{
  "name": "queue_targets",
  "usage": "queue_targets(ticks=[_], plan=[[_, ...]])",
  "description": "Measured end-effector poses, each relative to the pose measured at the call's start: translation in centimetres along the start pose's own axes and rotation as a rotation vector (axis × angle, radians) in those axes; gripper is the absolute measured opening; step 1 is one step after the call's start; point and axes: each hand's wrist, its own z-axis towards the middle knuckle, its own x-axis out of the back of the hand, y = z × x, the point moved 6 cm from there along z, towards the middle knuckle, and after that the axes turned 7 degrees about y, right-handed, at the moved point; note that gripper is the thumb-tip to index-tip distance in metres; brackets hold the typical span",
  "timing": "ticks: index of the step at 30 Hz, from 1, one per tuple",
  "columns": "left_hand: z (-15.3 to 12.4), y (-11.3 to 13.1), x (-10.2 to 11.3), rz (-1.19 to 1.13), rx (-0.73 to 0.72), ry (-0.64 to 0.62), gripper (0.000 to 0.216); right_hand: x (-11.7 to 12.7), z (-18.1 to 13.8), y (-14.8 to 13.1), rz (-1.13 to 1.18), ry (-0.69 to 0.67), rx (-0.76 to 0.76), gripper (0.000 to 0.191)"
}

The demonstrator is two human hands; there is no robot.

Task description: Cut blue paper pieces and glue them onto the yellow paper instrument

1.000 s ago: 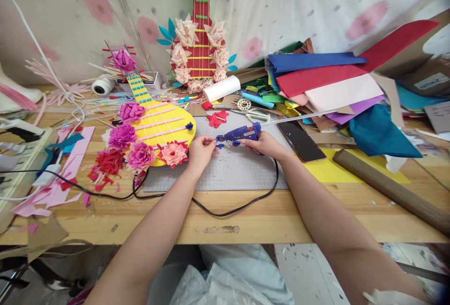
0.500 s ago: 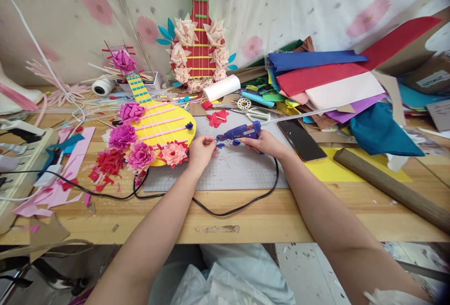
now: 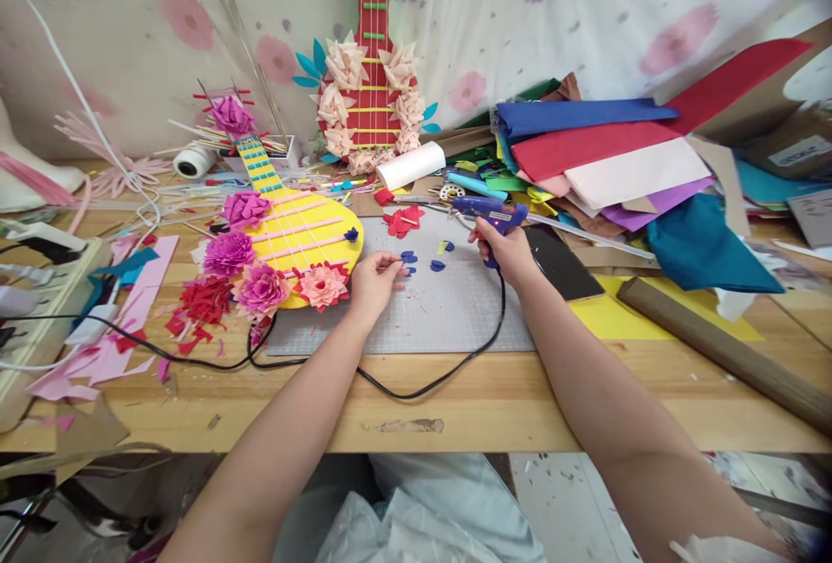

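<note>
My right hand point(image 3: 505, 249) is closed around the handle of a blue hot glue gun point(image 3: 489, 211), its nozzle pointing left above the grey cutting mat point(image 3: 331, 329). A clear glue stick point(image 3: 588, 234) juts from the gun's back. With fingertips pinched together, my left hand point(image 3: 373, 284) is at the mat's middle; what it holds is too small to make out. Blue paper petals point(image 3: 438, 266) lie between the hands. Left of my left hand is a yellow paper instrument point(image 3: 295, 225) with strings, pink paper flowers point(image 3: 260, 287) and a small blue flower point(image 3: 352, 235).
Behind stands a red instrument point(image 3: 373, 95) with cream flowers. Coloured paper point(image 3: 604, 147) is piled at the right, by a black phone point(image 3: 562, 264) and a brown roll point(image 3: 721, 351). The gun's black cord point(image 3: 416, 391) loops along the table front. A power strip point(image 3: 58, 329) lies left.
My right hand has drawn the glue gun up and to the right, away from my left hand. The blue petals on the mat now show more fully. My left hand has stayed nearly still.
</note>
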Motion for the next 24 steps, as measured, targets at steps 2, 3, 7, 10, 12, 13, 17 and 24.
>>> queue_targets(ticks=[2,3,7,10,12,13,17,24], plan=[[0.0,0.0,0.0,-0.027,-0.003,-0.002,0.006,0.5,0.5,0.4,-0.141,0.084,0.033,0.046],[-0.1,0.1,0.0,-0.044,-0.007,-0.004,0.007,0.7,0.6,0.6,-0.215,0.121,0.051,0.047],[-0.6,0.3,-0.5,-0.149,0.021,-0.021,0.010,0.4,0.8,0.8,-0.492,0.149,0.087,0.051],[-1.1,0.4,-1.0,-0.250,0.111,-0.031,0.011,0.6,0.7,0.6,-0.639,0.128,0.106,0.051],[-1.4,0.3,-1.3,-0.338,0.186,-0.040,0.010,1.4,0.4,-0.1,-0.724,0.163,0.157,0.049],[-1.5,0.2,-1.5,-0.385,0.225,-0.045,0.009,2.0,0.2,-0.6,-0.767,0.181,0.172,0.047],[-1.6,-0.1,-1.8,-0.508,0.355,-0.041,0.009,2.8,-1.2,-2.3,-0.821,0.093,0.091,0.039],[-2.2,-0.6,-2.3,-0.700,0.566,-0.022,0.009,-5.9,-4.5,-4.5,-0.011,-0.194,0.105,0.027]])
